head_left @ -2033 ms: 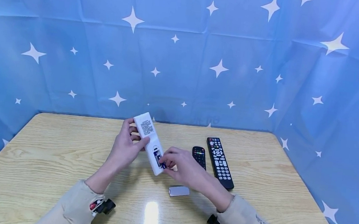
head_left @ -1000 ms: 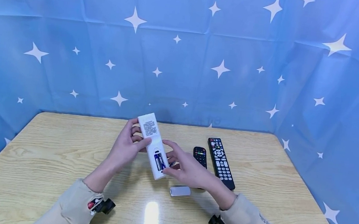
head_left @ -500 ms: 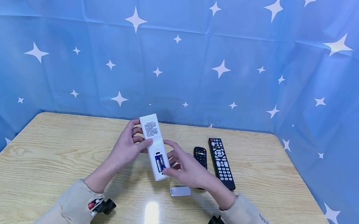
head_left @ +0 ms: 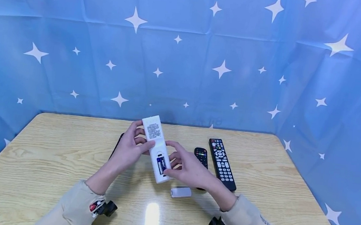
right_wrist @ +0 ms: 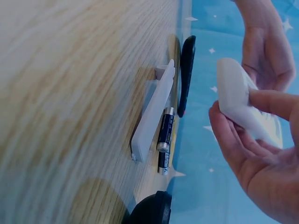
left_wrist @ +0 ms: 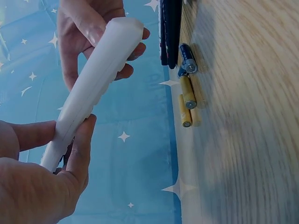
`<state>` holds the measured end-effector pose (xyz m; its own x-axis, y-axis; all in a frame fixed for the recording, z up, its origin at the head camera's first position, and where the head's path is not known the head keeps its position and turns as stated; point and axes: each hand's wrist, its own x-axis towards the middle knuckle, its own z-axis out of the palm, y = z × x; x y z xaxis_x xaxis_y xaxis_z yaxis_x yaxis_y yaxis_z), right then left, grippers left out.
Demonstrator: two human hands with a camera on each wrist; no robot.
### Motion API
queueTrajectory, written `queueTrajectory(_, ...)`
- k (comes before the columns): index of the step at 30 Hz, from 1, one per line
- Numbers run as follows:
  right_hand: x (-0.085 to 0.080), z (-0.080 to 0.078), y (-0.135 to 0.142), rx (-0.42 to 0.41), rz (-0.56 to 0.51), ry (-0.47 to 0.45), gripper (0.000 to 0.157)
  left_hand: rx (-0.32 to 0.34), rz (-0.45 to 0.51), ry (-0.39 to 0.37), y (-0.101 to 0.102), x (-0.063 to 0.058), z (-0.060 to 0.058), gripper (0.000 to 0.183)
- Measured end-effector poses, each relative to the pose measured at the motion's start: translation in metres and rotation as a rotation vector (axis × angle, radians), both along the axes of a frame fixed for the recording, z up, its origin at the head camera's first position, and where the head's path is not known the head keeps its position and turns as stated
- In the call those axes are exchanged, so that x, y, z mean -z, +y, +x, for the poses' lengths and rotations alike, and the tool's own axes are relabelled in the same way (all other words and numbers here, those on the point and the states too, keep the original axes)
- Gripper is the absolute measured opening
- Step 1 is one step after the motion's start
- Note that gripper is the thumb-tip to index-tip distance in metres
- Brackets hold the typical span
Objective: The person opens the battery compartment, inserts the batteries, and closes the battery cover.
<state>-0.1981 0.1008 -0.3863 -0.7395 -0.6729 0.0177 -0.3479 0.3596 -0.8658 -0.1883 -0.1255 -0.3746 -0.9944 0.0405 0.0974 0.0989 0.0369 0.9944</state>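
A white remote control (head_left: 162, 148) is held above the table, its back turned up and its battery compartment uncovered. Blue batteries (head_left: 161, 165) lie inside that compartment. My left hand (head_left: 129, 146) grips the far half, thumb on the back and fingers behind the left side. With the thumb by the compartment, my right hand (head_left: 190, 170) holds the near right side; some of its fingers are hidden beneath. Below, on the table, rests the white battery cover (head_left: 181, 192). The right wrist view shows the cover (right_wrist: 154, 112) beside dark blue batteries (right_wrist: 166, 129).
A small black remote (head_left: 201, 157) and a longer black remote (head_left: 222, 163) lie to the right. Another black thing's edge (head_left: 117, 145) shows behind my left hand. Yellow batteries (left_wrist: 188, 92) lie on the wooden table (head_left: 62, 151). A blue starry curtain (head_left: 178, 71) stands behind.
My right fingers were at the compartment on a battery two seconds ago; they have shifted to grip the remote's side, and the batteries lie in it. The remote has moved slightly right and nearer.
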Motion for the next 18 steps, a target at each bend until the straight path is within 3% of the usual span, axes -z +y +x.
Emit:
queueTrajectory(9, -0.004, 0.000, 0.007, -0.040, 0.097, 0.038, 0.070, -0.007, -0.010, -0.020, -0.001, 0.001, -0.001, 0.068)
queueTrajectory(18, -0.002, -0.001, 0.017, -0.147, 0.294, 0.092, 0.020, -0.047, -0.065, -0.010, -0.001, 0.003, -0.002, 0.065)
